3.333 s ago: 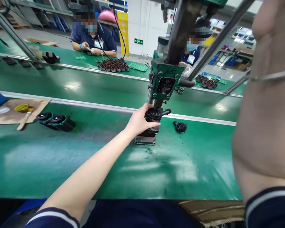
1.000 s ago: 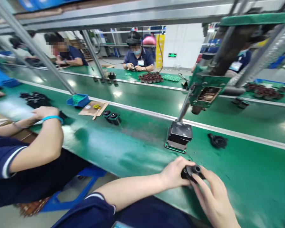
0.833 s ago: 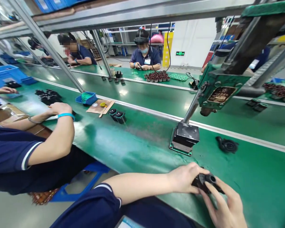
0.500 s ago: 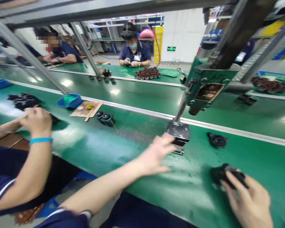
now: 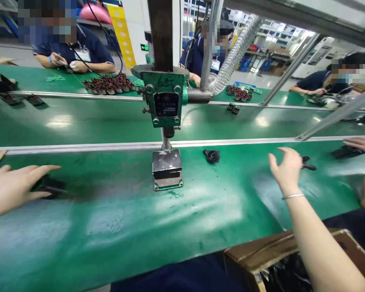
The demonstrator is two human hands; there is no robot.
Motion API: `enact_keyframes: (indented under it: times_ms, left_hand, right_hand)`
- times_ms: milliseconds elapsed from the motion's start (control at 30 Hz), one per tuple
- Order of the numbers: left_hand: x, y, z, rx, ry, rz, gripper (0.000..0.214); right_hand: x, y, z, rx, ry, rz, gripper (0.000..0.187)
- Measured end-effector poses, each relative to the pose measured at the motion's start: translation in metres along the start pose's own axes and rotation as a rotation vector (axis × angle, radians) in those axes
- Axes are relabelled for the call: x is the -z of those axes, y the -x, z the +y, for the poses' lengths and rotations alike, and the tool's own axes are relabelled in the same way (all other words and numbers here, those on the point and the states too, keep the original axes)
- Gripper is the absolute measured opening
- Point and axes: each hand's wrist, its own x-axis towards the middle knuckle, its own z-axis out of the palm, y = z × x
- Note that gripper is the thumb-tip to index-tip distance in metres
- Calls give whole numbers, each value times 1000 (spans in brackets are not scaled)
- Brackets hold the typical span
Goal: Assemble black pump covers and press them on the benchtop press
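Note:
My left hand (image 5: pixel 18 186) is at the left with thumb and fingers apart, beside a dark, blurred pair of black cylindrical parts (image 5: pixel 50 186); whether it touches them I cannot tell. Over at the right, my right hand (image 5: pixel 287 168) has its fingers spread. A black plastic part with a stem (image 5: pixel 308 163) lies just past those fingers, partly hidden by them. Between my hands stands a green press (image 5: pixel 167 95) above a black metal block (image 5: pixel 167 162). A round black housing with a side spout (image 5: pixel 213 156) lies right of the block.
An open cardboard box (image 5: pixel 246 259) of black parts sits at my right front. Beside me at far right, another person's hand (image 5: pixel 363 144) is at a dark part. A metal rail (image 5: pixel 231 143) runs behind the press. Several people work across the green bench.
The view has swung right. My right hand has let go of the black part it held and opened. My left hand has moved left from the press block to the black cylindrical parts.

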Motion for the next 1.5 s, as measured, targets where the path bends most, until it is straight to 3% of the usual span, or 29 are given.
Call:
enact_keyframes:
  times_ms: [133, 200, 267, 333, 433, 567, 633, 700, 900, 1100, 1167, 1300, 1400, 1500]
  left_hand:
    - [-54, 28, 15, 5, -22, -98, 57]
    - [-81, 47, 18, -11, -1, -211, 54]
    - [-108, 64, 26, -38, 61, -288, 56]
    - [-135, 73, 41, -69, 164, -292, 63]
    - [-169, 75, 62, -85, 338, -258, 76]
    - [-198, 77, 70, -4, 535, -230, 87]
    - [-206, 81, 69, 58, 644, -221, 88]
    - [-209, 85, 68, 117, 740, -227, 89]
    - [-207, 88, 71, 241, 897, -285, 89]
    - [-208, 89, 67, 191, 828, -276, 79]
    - [-209, 90, 66, 148, 752, -257, 74]
    - [-210, 91, 65, 53, 630, -213, 70]
    - [-211, 91, 65, 4, 583, -171, 69]
    - [-214, 92, 64, -30, 579, -149, 68]
  right_hand:
    - [-54, 12, -91, 244, -248, -322, 73]
    - [-78, 20, -126, 275, -318, -396, 74]
    - [-89, 26, -147, 255, -353, -416, 73]
    - [-85, 31, -157, 233, -358, -420, 76]
    - [-56, 38, -160, 247, -322, -446, 83]
    - [-17, 63, -169, 529, -169, -559, 72]
    - [-10, 81, -175, 649, -159, -577, 64]
    - [-10, 97, -177, 660, -201, -565, 54]
    - [-22, 119, -169, 493, -307, -477, 36]
    - [-32, 108, -169, 333, -506, -535, 38]
    - [-20, 101, -178, 291, -546, -544, 38]
    - [26, 99, -215, 264, -673, -631, 29]
    - [51, 110, -246, 453, -662, -599, 22]
    - [54, 122, -265, 621, -612, -467, 21]
